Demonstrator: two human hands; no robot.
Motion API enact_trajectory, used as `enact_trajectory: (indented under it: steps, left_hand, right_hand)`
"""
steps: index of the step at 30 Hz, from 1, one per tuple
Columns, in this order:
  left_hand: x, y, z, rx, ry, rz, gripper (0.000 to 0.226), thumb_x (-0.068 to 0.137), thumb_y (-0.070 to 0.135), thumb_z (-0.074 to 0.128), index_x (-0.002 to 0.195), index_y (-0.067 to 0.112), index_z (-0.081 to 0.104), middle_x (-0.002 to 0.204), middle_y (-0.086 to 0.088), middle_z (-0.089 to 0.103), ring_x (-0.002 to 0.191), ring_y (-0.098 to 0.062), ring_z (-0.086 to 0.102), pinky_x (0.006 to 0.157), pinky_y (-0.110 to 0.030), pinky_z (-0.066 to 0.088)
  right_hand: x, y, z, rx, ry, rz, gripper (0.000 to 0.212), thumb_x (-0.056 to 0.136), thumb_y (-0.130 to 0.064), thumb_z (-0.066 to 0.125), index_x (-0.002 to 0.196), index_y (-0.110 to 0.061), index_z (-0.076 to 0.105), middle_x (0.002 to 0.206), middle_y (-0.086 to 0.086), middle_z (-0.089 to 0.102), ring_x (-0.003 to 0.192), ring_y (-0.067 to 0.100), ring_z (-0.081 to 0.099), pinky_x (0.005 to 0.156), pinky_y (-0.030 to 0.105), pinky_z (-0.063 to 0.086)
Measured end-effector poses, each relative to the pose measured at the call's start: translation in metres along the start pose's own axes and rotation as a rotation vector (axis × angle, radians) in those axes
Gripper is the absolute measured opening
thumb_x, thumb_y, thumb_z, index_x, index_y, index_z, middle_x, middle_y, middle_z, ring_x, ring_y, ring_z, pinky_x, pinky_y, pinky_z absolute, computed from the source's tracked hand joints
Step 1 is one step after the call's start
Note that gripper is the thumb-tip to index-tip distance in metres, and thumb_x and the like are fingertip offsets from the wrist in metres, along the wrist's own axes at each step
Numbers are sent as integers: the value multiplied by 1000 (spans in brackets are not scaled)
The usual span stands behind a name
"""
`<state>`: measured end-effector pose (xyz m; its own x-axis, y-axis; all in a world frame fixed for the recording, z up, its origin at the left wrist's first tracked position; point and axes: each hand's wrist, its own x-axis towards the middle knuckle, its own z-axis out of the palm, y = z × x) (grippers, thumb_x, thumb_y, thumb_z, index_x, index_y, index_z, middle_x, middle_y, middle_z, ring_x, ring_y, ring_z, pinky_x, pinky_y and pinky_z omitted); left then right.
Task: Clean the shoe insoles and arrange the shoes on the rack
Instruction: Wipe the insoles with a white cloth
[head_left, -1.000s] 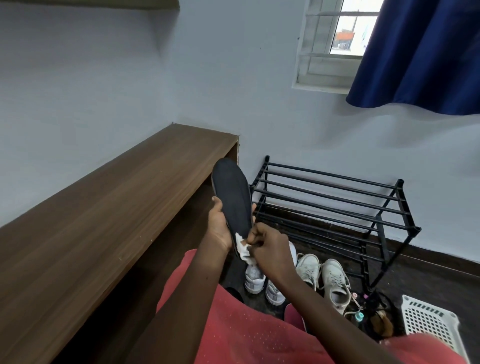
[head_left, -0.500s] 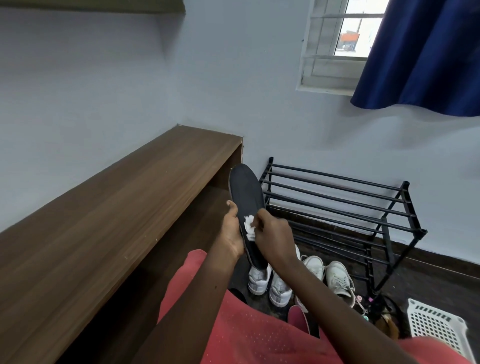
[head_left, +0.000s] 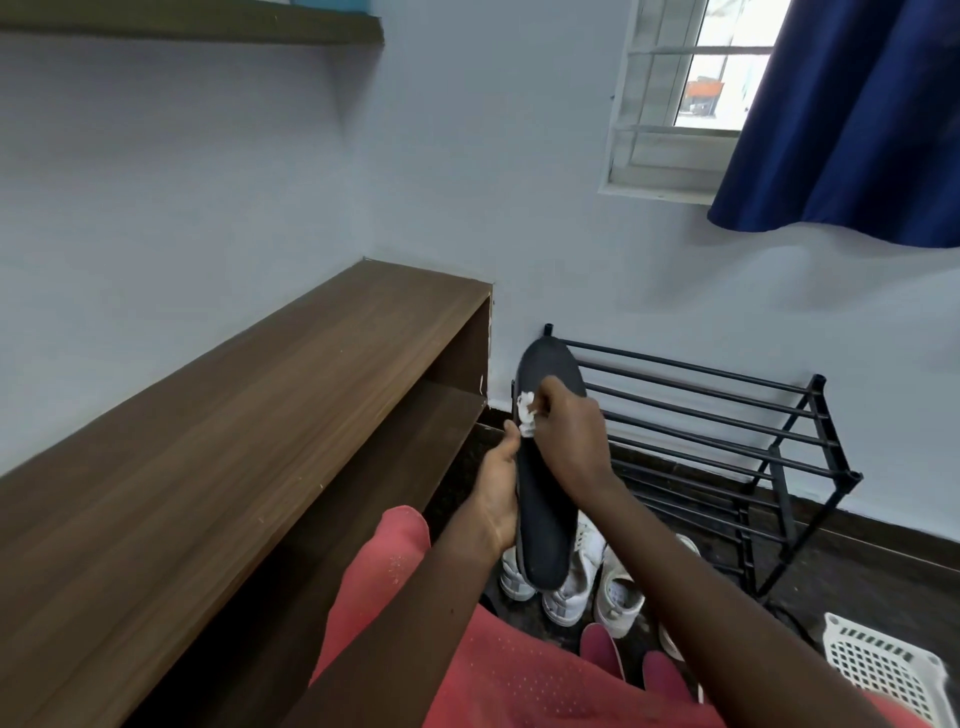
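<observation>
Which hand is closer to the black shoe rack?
The right hand. It pinches a white tissue on the shoe rack side of the dark insole; the left hand grips the insole's other edge, toward the wooden bench.

the bench (head_left: 208, 441) is running along the left wall (head_left: 156, 208), the rack (head_left: 727, 431) standing right of it against the back wall (head_left: 519, 182). the shoes (head_left: 571, 587) are sitting on the floor (head_left: 857, 582) before the rack, the insole (head_left: 545, 509), a wipe (head_left: 526, 413) on it, hovering over them, the basket (head_left: 883, 670) lying far right.

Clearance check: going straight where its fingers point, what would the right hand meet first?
The right hand, pinching a tissue, would run up the insole to its toe; beyond, probably the wall, depth unclear.
</observation>
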<state>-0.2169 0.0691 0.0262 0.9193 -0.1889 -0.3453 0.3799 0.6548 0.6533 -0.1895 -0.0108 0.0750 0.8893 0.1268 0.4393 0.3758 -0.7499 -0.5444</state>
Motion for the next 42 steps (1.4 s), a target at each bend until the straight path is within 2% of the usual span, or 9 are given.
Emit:
enact_trajectory:
  steps: [4, 8, 14, 20, 24, 31, 35, 38, 42]
  left_hand:
    - [-6, -2, 2, -41, -60, 25, 59, 97, 54, 29, 116, 11, 65, 116, -17, 66, 106, -28, 63, 91, -39, 49]
    - [-6, 7, 1, -184, -85, 75, 69, 92, 62, 29, 127, 9, 56, 125, -21, 57, 113, -31, 56, 106, -43, 37]
    - [4, 19, -3, -140, -92, 131, 90, 86, 74, 20, 106, 1, 69, 101, -19, 67, 92, -28, 67, 86, -37, 53]
    - [-6, 20, -5, -87, -131, 72, 68, 88, 59, 39, 116, 4, 65, 119, -22, 61, 109, -32, 59, 99, -42, 43]
    - [-12, 19, -1, -101, -178, 53, 64, 81, 56, 46, 119, 7, 64, 112, -18, 66, 99, -28, 66, 86, -37, 52]
    - [-3, 21, 0, -172, -132, 50, 62, 83, 53, 47, 111, 2, 67, 109, -18, 64, 101, -27, 62, 103, -36, 38]
    - [2, 26, -6, -140, -16, 66, 66, 87, 54, 45, 90, -7, 71, 90, -21, 68, 77, -26, 70, 75, -33, 57]
    - [9, 26, -11, -112, 58, 61, 68, 94, 49, 39, 70, -5, 72, 71, -18, 68, 60, -22, 69, 60, -29, 57]
    - [5, 20, -4, -176, 33, 45, 60, 94, 46, 42, 78, -2, 73, 83, -18, 69, 71, -22, 70, 75, -32, 54]
  right_hand:
    - [15, 6, -3, 110, 5, 109, 13, 79, 5, 49, 76, -8, 51, 72, 10, 63, 69, 27, 58, 59, 38, 43]
    - [2, 1, -11, 242, -135, 69, 16, 73, 7, 58, 74, -8, 56, 74, 3, 65, 68, 11, 61, 63, 22, 48]
    - [-10, -6, -26, 655, -342, 222, 46, 69, 18, 51, 87, -21, 66, 67, -3, 64, 63, 5, 61, 58, 16, 45]
    - [-5, -1, -30, 1058, -492, 446, 58, 72, 28, 31, 80, -10, 73, 82, 3, 73, 78, 13, 68, 62, 21, 54]
    - [-5, -2, -27, 873, -277, 389, 34, 75, 16, 47, 78, -9, 69, 82, 3, 71, 79, 17, 66, 66, 26, 54]
    - [-25, 1, -10, -87, -16, -168, 7, 80, 2, 63, 85, 2, 68, 110, 17, 61, 96, 33, 61, 77, 30, 47]
    - [-32, -4, -12, -95, -319, -195, 22, 90, -17, 58, 96, 1, 69, 124, 10, 56, 107, 25, 57, 90, 26, 42]
    - [-31, -11, -17, 6, -328, -113, 22, 87, -22, 65, 87, -1, 73, 104, 5, 66, 91, 19, 62, 76, 17, 39]
    - [-26, -18, -18, 46, -199, -24, 7, 79, -7, 67, 85, -10, 69, 80, 3, 69, 74, 14, 60, 63, 19, 39]
